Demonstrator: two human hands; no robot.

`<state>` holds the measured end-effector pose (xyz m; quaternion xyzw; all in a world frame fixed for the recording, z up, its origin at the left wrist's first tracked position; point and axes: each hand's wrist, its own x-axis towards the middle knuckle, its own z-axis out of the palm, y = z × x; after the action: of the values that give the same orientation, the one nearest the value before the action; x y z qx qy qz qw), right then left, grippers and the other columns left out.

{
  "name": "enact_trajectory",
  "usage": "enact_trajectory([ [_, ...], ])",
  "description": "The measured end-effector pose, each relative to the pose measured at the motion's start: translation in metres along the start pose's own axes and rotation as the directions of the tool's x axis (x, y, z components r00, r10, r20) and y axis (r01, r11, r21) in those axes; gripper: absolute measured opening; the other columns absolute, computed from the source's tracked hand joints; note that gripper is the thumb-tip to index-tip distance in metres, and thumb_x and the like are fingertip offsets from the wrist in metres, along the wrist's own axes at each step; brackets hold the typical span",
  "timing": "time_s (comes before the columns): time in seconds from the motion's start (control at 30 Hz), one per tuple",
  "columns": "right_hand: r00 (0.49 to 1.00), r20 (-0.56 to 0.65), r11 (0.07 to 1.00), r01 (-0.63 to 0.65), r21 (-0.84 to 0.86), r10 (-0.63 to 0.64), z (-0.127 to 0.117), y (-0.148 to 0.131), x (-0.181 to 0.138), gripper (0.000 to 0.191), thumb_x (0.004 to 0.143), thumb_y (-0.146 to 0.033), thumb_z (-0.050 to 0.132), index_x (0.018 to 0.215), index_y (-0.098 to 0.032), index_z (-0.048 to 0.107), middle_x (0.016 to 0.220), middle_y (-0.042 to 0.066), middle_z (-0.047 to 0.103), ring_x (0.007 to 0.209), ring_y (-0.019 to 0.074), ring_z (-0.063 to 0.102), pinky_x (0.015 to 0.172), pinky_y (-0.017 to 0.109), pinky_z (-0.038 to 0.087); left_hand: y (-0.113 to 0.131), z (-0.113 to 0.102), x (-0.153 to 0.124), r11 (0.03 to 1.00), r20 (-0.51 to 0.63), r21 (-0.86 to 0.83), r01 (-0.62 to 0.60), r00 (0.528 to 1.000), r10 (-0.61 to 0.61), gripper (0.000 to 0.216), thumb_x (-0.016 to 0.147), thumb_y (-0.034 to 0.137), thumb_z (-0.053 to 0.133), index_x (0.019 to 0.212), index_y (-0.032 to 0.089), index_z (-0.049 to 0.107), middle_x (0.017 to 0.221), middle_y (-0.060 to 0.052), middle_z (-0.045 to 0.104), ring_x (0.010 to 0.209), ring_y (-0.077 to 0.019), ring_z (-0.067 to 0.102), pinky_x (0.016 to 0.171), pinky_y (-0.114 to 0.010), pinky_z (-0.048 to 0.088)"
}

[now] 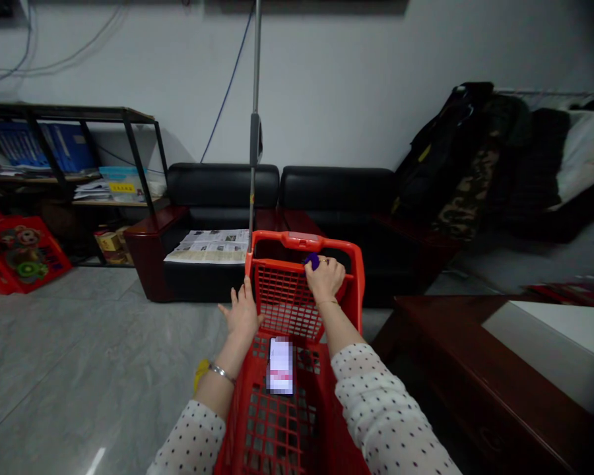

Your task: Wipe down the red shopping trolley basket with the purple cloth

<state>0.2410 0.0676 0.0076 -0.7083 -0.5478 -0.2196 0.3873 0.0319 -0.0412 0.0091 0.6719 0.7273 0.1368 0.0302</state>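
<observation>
A red plastic shopping cart [290,409] with grid walls stands in front of me. My left hand [242,316] rests against the cart's left rim, fingers spread and holding nothing. My right hand [325,280] is closed on a small dark purple cloth-like piece [312,260] at the bar along the top of the cart's grid panel [282,290]. Most of that piece is hidden by the fingers. Lying in the cart between my forearms is a phone [280,366] with its screen lit. Something yellow [200,375] shows beside my left wrist.
Behind the cart is a black sofa [222,191] with newspapers [210,246] on its seat. A long grey pole [256,79] rises by the cart's left corner. Shelves [138,158] stand left, hanging clothes [519,145] right. A dark wooden table [475,356] is close at right.
</observation>
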Motion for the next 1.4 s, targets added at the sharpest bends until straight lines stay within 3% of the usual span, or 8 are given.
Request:
enact_trajectory([
  [0.17, 0.966, 0.095, 0.969, 0.233, 0.084, -0.241, 0.014, -0.079, -0.015, 0.039, 0.093, -0.045, 0.046, 0.112, -0.017, 0.066, 0.104, 0.014, 0.061, 0.094, 0.0259, 0.048, 0.089, 0.040, 0.034, 0.000, 0.001, 0.001, 1.000, -0.012, -0.009, 0.005, 1.000, -0.006, 0.108, 0.080, 0.028, 0.074, 0.158, 0.027, -0.001, 0.158, -0.017, 0.033, 0.148, -0.0354, 0.023, 0.109, -0.072, 0.026],
  [0.27, 0.933, 0.148, 0.942, 0.313, 0.123, -0.329, 0.018, -0.100, -0.018, 0.040, 0.094, -0.047, 0.046, 0.118, -0.020, 0.064, 0.106, 0.012, 0.060, 0.095, 0.0247, 0.047, 0.087, 0.038, 0.034, -0.002, 0.001, 0.001, 1.000, -0.017, -0.007, 0.020, 1.000, -0.020, 0.109, 0.079, 0.030, 0.075, 0.158, 0.028, -0.001, 0.158, -0.017, 0.034, 0.148, -0.0359, 0.023, 0.109, -0.073, 0.026],
  [0.4, 0.926, 0.134, 0.932, 0.337, 0.129, -0.354, 0.015, -0.062, -0.011, 0.040, 0.096, -0.043, 0.044, 0.123, -0.021, 0.062, 0.110, 0.012, 0.061, 0.098, 0.0240, 0.048, 0.091, 0.037, 0.033, -0.004, -0.001, 0.002, 0.999, -0.002, -0.022, 0.040, 0.999, -0.040, 0.110, 0.079, 0.033, 0.076, 0.157, 0.030, -0.002, 0.159, -0.017, 0.033, 0.148, -0.0371, 0.023, 0.107, -0.074, 0.027],
  [0.53, 0.972, 0.143, 0.983, 0.181, 0.041, -0.185, 0.002, -0.005, -0.001, 0.037, 0.094, -0.041, 0.047, 0.118, -0.020, 0.065, 0.111, 0.012, 0.061, 0.096, 0.0242, 0.049, 0.087, 0.037, 0.035, -0.002, -0.002, 0.003, 0.999, 0.013, -0.033, 0.025, 1.000, -0.024, 0.111, 0.079, 0.032, 0.076, 0.157, 0.032, -0.002, 0.159, -0.017, 0.032, 0.148, -0.0370, 0.023, 0.108, -0.073, 0.028],
  [0.7, 0.979, 0.173, 0.994, 0.108, -0.011, -0.104, -0.036, 0.022, 0.018, 0.033, 0.091, -0.034, 0.049, 0.113, -0.016, 0.066, 0.106, 0.013, 0.060, 0.092, 0.0233, 0.050, 0.078, 0.034, 0.038, 0.001, -0.001, 0.003, 0.998, 0.009, -0.063, -0.001, 1.000, 0.002, 0.108, 0.081, 0.032, 0.074, 0.158, 0.030, -0.001, 0.157, -0.018, 0.035, 0.148, -0.0375, 0.023, 0.107, -0.076, 0.026],
  [0.9, 0.995, -0.075, 0.996, -0.066, 0.052, 0.070, -0.083, 0.058, 0.058, 0.043, 0.092, -0.040, 0.045, 0.126, -0.018, 0.059, 0.116, 0.015, 0.054, 0.097, 0.0254, 0.050, 0.084, 0.037, 0.042, 0.000, -0.001, 0.004, 0.997, 0.004, -0.070, -0.015, 1.000, 0.016, 0.111, 0.079, 0.034, 0.075, 0.157, 0.029, -0.004, 0.157, -0.018, 0.036, 0.148, -0.0382, 0.023, 0.107, -0.076, 0.025],
  [1.1, 0.978, 0.203, 0.999, -0.042, 0.015, 0.038, -0.060, 0.087, 0.046, 0.052, 0.092, -0.051, 0.046, 0.133, -0.020, 0.057, 0.138, 0.017, 0.046, 0.117, 0.0317, 0.044, 0.091, 0.043, 0.043, -0.001, -0.003, 0.004, 0.996, 0.009, -0.084, -0.007, 1.000, 0.008, 0.113, 0.078, 0.033, 0.076, 0.157, 0.029, -0.005, 0.157, -0.019, 0.036, 0.147, -0.0387, 0.025, 0.106, -0.076, 0.027],
  [1.4, 0.983, 0.174, 0.989, -0.079, 0.128, 0.056, -0.032, 0.079, 0.038, 0.046, 0.092, -0.040, 0.045, 0.128, -0.019, 0.064, 0.137, 0.017, 0.048, 0.113, 0.0295, 0.048, 0.095, 0.043, 0.043, -0.008, -0.003, 0.005, 0.995, 0.002, -0.100, 0.022, 1.000, -0.022, 0.112, 0.080, 0.035, 0.074, 0.157, 0.028, -0.006, 0.154, -0.019, 0.039, 0.147, -0.0391, 0.026, 0.107, -0.074, 0.029],
])
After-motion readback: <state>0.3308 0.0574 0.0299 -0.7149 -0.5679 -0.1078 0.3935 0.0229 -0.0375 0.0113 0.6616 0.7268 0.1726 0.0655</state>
